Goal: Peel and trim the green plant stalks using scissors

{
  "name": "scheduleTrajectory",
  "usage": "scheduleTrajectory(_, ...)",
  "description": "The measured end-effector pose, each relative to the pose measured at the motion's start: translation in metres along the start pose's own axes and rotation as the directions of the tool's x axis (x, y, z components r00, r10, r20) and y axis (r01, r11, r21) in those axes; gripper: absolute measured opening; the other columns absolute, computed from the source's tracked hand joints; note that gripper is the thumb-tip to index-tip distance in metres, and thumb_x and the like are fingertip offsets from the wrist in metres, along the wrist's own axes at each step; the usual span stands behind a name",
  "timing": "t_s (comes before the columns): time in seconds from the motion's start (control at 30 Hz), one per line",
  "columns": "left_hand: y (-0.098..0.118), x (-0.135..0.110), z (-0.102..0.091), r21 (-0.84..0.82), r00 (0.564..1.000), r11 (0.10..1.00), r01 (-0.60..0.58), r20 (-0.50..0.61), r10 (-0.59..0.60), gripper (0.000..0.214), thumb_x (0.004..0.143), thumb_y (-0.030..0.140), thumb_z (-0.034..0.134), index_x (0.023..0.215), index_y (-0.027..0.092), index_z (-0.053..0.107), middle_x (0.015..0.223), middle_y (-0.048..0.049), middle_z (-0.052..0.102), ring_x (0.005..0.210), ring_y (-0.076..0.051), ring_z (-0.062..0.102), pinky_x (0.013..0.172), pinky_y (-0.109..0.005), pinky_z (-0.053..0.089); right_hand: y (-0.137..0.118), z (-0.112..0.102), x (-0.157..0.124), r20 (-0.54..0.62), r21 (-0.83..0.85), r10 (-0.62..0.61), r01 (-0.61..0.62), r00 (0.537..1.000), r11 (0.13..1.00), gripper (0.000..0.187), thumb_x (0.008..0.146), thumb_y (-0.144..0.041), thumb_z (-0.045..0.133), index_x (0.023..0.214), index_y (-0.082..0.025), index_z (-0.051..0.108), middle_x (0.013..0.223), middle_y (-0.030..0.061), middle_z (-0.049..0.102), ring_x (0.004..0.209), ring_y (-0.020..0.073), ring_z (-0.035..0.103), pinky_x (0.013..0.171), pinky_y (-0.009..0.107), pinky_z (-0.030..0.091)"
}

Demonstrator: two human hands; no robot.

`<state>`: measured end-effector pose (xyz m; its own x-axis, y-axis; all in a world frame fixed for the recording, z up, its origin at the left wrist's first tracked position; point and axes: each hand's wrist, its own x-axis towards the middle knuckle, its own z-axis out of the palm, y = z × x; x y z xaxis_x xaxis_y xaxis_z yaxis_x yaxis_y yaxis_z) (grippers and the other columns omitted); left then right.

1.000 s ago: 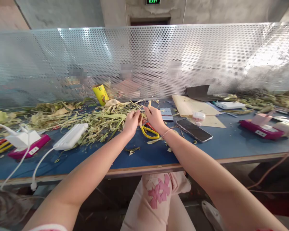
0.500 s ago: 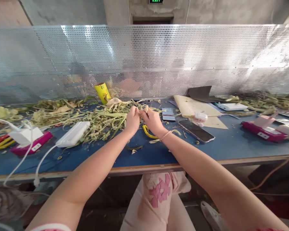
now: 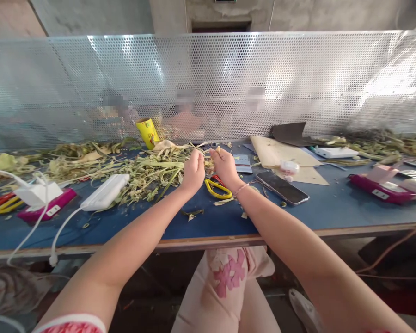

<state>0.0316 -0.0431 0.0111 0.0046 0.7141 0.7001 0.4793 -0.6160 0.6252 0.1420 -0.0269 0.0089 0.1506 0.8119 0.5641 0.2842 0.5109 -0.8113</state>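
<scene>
My left hand (image 3: 194, 172) is closed over the blue table, at the right end of a heap of dried stems and leaves (image 3: 149, 173). What it grips is hidden behind the fingers. Just to its right, my right hand (image 3: 226, 170) is pinched, with a small pale plant piece (image 3: 218, 150) showing at the fingertips. A narrow gap separates the two hands, with plant bits visible in it. Below the right hand lie scissors (image 3: 217, 194) with yellow and red handles. A light blue card (image 3: 243, 164) lies partly behind that hand.
A smartphone (image 3: 282, 187) and a white earphone case (image 3: 289, 167) lie to the right, near brown paper (image 3: 280, 152). Leftward are a white power bank (image 3: 106, 192) with a cable and a magenta power strip (image 3: 48, 206). A yellow tube (image 3: 147, 133) stands before the perforated metal screen (image 3: 222, 69).
My hands have drawn slightly apart, the left one now upright and the right one a little higher. More of the scissors' handles shows between my wrists.
</scene>
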Motion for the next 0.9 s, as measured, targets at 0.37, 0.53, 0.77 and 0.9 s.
scheduleTrajectory(0.37,-0.016,0.013,0.007,-0.203,0.967,0.963,0.175,-0.146,-0.207,0.031,0.083,0.045,0.040,0.067,0.020,0.042,0.058,0.0025,0.036,0.054,-0.011,0.040,0.054,-0.024,0.032,-0.008,0.004,-0.003,0.064,0.021,-0.081,0.079,0.995,0.997,0.027,0.079,-0.038,0.042,0.059,-0.020,0.039,0.047,-0.0051,0.037,0.048,0.0091,0.037,0.052,0.022,0.030)
scheduleTrajectory(0.53,-0.025,0.019,0.011,-0.290,0.943,0.923,0.252,-0.141,-0.302,0.030,0.084,0.043,0.040,0.065,0.020,0.041,0.054,0.0040,0.033,0.046,-0.009,0.036,0.048,-0.024,0.032,-0.009,0.004,-0.007,0.113,-0.029,-0.122,0.126,0.986,0.992,0.023,0.081,-0.034,0.039,0.062,-0.020,0.040,0.049,-0.0050,0.039,0.049,0.0098,0.039,0.055,0.023,0.031)
scheduleTrajectory(0.77,-0.015,0.015,0.003,-0.254,0.969,0.953,0.166,-0.137,-0.206,0.030,0.086,0.043,0.035,0.070,0.020,0.043,0.055,0.0034,0.036,0.048,-0.010,0.040,0.051,-0.025,0.034,-0.007,0.000,-0.006,0.070,-0.069,-0.140,0.145,0.988,0.987,0.026,0.081,-0.037,0.040,0.061,-0.020,0.041,0.051,-0.0052,0.037,0.052,0.0096,0.034,0.054,0.022,0.028)
scheduleTrajectory(0.9,-0.006,0.007,-0.006,-0.126,0.991,0.992,0.004,-0.132,-0.020,0.032,0.085,0.047,0.036,0.071,0.020,0.043,0.056,0.0031,0.037,0.052,-0.009,0.041,0.054,-0.024,0.035,-0.005,-0.001,-0.001,0.018,-0.037,-0.109,0.110,0.994,0.993,0.031,0.080,-0.039,0.042,0.056,-0.020,0.035,0.049,-0.0057,0.032,0.052,0.0090,0.030,0.053,0.022,0.025)
